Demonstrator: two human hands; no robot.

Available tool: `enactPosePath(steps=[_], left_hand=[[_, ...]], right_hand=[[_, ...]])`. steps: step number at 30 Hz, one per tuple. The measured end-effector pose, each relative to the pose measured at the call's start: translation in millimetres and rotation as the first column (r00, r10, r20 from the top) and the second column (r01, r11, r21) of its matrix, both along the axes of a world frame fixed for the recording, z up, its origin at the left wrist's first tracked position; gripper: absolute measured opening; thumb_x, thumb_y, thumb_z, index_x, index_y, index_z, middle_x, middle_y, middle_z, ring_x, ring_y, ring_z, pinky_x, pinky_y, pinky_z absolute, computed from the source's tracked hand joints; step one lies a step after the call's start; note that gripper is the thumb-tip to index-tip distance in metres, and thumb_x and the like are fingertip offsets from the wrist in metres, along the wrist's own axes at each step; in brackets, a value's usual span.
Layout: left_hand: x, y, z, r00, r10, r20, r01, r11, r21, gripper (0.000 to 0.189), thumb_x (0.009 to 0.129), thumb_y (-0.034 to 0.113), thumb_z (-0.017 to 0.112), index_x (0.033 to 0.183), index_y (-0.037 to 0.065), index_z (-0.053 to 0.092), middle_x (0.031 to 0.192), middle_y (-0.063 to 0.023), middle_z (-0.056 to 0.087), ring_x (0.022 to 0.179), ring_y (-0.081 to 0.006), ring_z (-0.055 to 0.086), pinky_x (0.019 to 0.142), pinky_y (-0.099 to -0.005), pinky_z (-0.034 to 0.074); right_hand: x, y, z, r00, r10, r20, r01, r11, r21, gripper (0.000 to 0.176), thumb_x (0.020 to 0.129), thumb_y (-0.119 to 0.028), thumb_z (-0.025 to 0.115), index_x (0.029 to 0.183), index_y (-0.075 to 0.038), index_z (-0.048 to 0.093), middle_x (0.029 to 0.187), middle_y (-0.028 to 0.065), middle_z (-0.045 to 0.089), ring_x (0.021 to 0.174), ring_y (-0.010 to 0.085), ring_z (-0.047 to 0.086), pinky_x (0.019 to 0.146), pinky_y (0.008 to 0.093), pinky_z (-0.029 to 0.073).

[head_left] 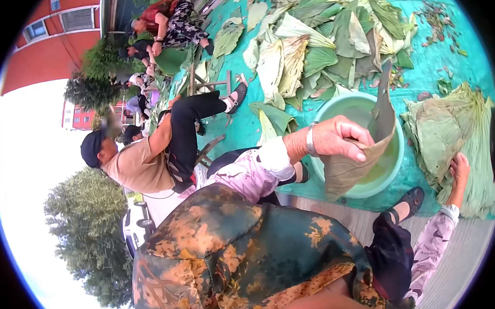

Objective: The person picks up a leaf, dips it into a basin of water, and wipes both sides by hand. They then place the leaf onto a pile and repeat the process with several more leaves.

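Observation:
My left hand (342, 138), with a metal band at the wrist, is closed on a large brownish-green lotus leaf (351, 175). That leaf is folded and hangs over a pale green basin (398, 160) of murky yellowish water. On the right, my right hand (460, 170) rests its slightly spread fingers on a stack of flattened, pleated lotus leaves (448, 128). Its fingertips touch the stack near the edge, and no lifted leaf shows in them.
A big heap of lotus leaves (331, 48) lies beyond the basin on a turquoise ground sheet (419, 77). Leaf scraps (438, 25) are scattered nearby. One person in a cap (136, 164) sits close at the left, near wooden stools (215, 85). Other people work farther off.

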State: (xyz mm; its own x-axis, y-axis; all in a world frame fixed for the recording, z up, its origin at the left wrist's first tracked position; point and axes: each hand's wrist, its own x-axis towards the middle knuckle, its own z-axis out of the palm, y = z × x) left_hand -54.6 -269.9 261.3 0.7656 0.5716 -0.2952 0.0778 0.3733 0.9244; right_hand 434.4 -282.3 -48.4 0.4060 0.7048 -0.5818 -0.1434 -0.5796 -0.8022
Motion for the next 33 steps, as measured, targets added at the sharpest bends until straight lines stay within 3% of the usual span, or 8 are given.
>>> enactPosePath(steps=[11, 14, 20, 22, 23, 26, 31, 33], left_hand=[[33.7, 8.3, -10.3, 0.972, -0.056, 0.227, 0.025, 0.990, 0.139, 0.017, 0.071, 0.012, 0.069, 0.082, 0.002, 0.060, 0.109, -0.0136, 0.051, 0.101, -0.0185, 0.046, 0.090, -0.0318, 0.033], [40.3, 8.7, -15.6, 0.973, -0.045, 0.227, 0.013, 0.990, 0.141, 0.017, 0.071, 0.012, 0.069, 0.082, 0.002, 0.060, 0.109, -0.0132, 0.051, 0.102, -0.0182, 0.046, 0.089, -0.0315, 0.034], [41.9, 11.0, -7.7, 0.976, -0.063, 0.210, 0.034, 0.990, 0.140, 0.017, 0.070, 0.011, 0.069, 0.082, 0.002, 0.060, 0.111, -0.0127, 0.051, 0.101, -0.0179, 0.046, 0.089, -0.0302, 0.034], [41.4, 10.5, 1.3, 0.980, -0.035, 0.195, 0.018, 0.996, 0.089, 0.017, 0.071, 0.011, 0.068, 0.082, 0.001, 0.060, 0.114, -0.0128, 0.050, 0.102, -0.0184, 0.046, 0.089, -0.0306, 0.034], [42.0, 12.7, 0.1, 0.982, -0.053, 0.180, 0.036, 0.995, 0.094, 0.015, 0.071, 0.009, 0.066, 0.082, 0.000, 0.060, 0.116, -0.0134, 0.049, 0.102, -0.0195, 0.046, 0.089, -0.0317, 0.034], [45.2, 18.2, 3.0, 0.985, 0.006, 0.171, -0.006, 1.000, 0.001, 0.015, 0.070, 0.003, 0.063, 0.084, -0.001, 0.060, 0.118, -0.0130, 0.047, 0.105, -0.0209, 0.047, 0.090, -0.0329, 0.035], [49.5, 19.8, -5.1, 0.983, 0.168, 0.068, -0.163, 0.984, -0.072, 0.028, 0.062, 0.005, 0.064, 0.089, -0.002, 0.060, 0.106, -0.0145, 0.056, 0.102, -0.0251, 0.052, 0.089, -0.0358, 0.038], [58.3, 21.7, 1.5, 0.972, 0.220, 0.079, -0.213, 0.973, -0.093, 0.033, 0.061, 0.006, 0.064, 0.093, -0.003, 0.059, 0.102, -0.0152, 0.059, 0.097, -0.0251, 0.055, 0.087, -0.0363, 0.041]], right_hand=[[13.6, 12.0, 14.5, 0.893, 0.151, -0.425, -0.154, 0.988, 0.029, 0.026, 0.082, -0.034, 0.055, 0.097, -0.013, 0.056, 0.087, -0.0057, 0.059, 0.062, 0.0039, 0.048, 0.049, 0.0173, 0.035], [-0.9, 6.9, 24.7, 0.947, -0.015, -0.322, 0.033, 0.998, 0.048, 0.025, 0.080, -0.032, 0.058, 0.096, -0.013, 0.055, 0.092, -0.0039, 0.058, 0.071, 0.0073, 0.052, 0.054, 0.0211, 0.039], [13.9, 8.6, 27.8, 0.988, 0.053, -0.147, -0.052, 0.999, 0.009, 0.026, 0.077, -0.026, 0.062, 0.096, -0.008, 0.056, 0.090, -0.0015, 0.057, 0.079, 0.0122, 0.055, 0.066, 0.0244, 0.043], [23.4, 14.8, -4.7, 0.999, 0.047, -0.021, -0.039, 0.957, 0.287, 0.022, 0.077, -0.016, 0.061, 0.093, 0.000, 0.058, 0.083, 0.0034, 0.060, 0.072, 0.0102, 0.054, 0.064, 0.0240, 0.044], [14.9, 10.1, 21.1, 0.984, 0.094, 0.152, -0.125, 0.970, 0.210, 0.025, 0.075, -0.015, 0.061, 0.093, 0.002, 0.059, 0.083, 0.0047, 0.060, 0.073, 0.0099, 0.054, 0.064, 0.0238, 0.044], [-38.6, -4.1, 104.8, 0.961, -0.084, 0.264, 0.021, 0.972, 0.233, 0.033, 0.073, -0.025, 0.064, 0.092, 0.003, 0.060, 0.082, 0.0059, 0.061, 0.073, 0.0132, 0.054, 0.068, 0.0267, 0.043], [-12.9, -14.8, 48.9, 0.905, -0.292, -0.308, 0.368, 0.902, 0.226, 0.025, 0.075, -0.018, 0.060, 0.092, 0.000, 0.061, 0.084, 0.0066, 0.061, 0.074, 0.0147, 0.055, 0.067, 0.0287, 0.043], [-17.6, -18.0, 55.7, 0.925, -0.340, -0.169, 0.374, 0.893, 0.250, 0.022, 0.075, -0.015, 0.059, 0.090, 0.000, 0.061, 0.083, 0.0065, 0.061, 0.073, 0.0144, 0.055, 0.066, 0.0290, 0.044]])
